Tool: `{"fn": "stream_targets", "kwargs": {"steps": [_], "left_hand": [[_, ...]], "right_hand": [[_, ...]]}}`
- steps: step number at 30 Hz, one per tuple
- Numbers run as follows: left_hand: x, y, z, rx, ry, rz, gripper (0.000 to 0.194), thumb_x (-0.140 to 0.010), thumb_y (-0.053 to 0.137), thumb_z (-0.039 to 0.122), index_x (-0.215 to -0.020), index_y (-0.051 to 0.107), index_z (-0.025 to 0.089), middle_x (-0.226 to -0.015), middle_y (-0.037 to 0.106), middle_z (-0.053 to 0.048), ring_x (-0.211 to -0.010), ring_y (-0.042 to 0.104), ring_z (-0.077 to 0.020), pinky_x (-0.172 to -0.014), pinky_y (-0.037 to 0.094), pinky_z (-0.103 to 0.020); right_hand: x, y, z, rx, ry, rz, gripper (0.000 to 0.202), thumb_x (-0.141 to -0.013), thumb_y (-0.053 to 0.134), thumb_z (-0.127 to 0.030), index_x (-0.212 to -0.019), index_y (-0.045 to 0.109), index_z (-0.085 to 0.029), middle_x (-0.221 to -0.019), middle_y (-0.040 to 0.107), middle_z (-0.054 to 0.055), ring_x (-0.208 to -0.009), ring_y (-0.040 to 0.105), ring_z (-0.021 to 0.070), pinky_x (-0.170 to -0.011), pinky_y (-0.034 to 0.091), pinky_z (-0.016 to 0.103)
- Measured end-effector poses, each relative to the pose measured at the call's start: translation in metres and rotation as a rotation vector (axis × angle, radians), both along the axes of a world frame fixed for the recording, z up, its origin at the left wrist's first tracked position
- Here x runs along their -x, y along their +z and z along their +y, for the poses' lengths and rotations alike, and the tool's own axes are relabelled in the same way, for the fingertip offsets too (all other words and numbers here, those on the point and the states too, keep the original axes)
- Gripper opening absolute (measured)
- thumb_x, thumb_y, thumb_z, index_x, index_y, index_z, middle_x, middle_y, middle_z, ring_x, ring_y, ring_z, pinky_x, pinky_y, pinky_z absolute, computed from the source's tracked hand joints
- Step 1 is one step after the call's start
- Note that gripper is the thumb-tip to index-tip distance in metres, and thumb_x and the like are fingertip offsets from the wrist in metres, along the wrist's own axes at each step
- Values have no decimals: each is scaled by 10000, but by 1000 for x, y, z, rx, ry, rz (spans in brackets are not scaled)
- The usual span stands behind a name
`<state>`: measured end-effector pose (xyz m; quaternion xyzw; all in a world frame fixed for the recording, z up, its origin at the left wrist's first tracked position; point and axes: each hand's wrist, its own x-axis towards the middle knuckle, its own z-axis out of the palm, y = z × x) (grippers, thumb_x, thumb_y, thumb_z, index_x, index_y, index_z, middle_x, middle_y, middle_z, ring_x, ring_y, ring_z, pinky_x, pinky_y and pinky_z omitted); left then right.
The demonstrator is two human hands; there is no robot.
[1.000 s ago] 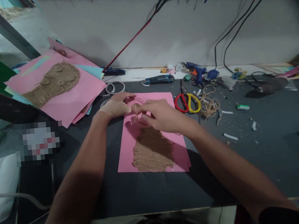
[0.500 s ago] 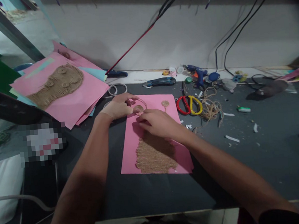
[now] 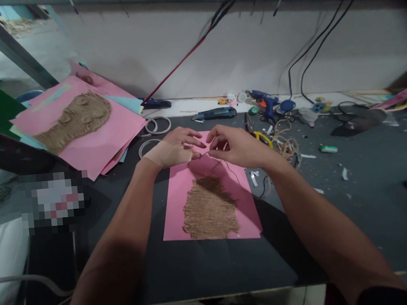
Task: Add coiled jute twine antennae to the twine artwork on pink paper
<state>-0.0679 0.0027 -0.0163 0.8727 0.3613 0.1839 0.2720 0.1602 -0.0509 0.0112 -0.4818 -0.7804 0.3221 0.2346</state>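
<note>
Over the top of a pink sheet, my left hand and my right hand face each other with fingertips nearly touching. A thin brown cord runs between their pinched fingers, and its tail hangs from my right hand over the sheet. Below them a patch of brown twine rows lies on the paper. The sheet's upper corners are hidden by my hands. A pale covering wraps my left hand and wrist.
Yellow-handled scissors, a twine tangle, a blue cutter and a blue glue gun lie behind and right. Rolls of tape sit behind my left hand. Pink sheets with a twine shape are at left.
My right hand has moved up and right, now partly covering the scissors. The cord between my hands is stretched straighter, and the twine patch's top is uncovered. The view has shifted slightly.
</note>
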Motion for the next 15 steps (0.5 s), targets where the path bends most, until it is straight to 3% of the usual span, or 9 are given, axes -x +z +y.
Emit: {"fn": "stream_targets", "kwargs": {"steps": [10,15], "left_hand": [[-3,-5,-2,183,-74,-170,196,-807,774,345,-936,845,216,-1165,794,-95,-1034,734,-218,-920,578,-332],[-5,-6,-3,238,78,-134,303,-818,742,386,-1038,850,208,-1078,817,-95,-953,727,-231,-801,571,-342]], "right_hand": [[-11,-5,9,-138,-130,14,94,-846,714,-228,-931,703,-189,-853,767,41,-757,694,177,-714,526,320],[-13,-5,11,-155,-164,-1,80,-846,721,-236,-910,727,-189,-843,771,41,-744,688,176,-730,539,325]]}}
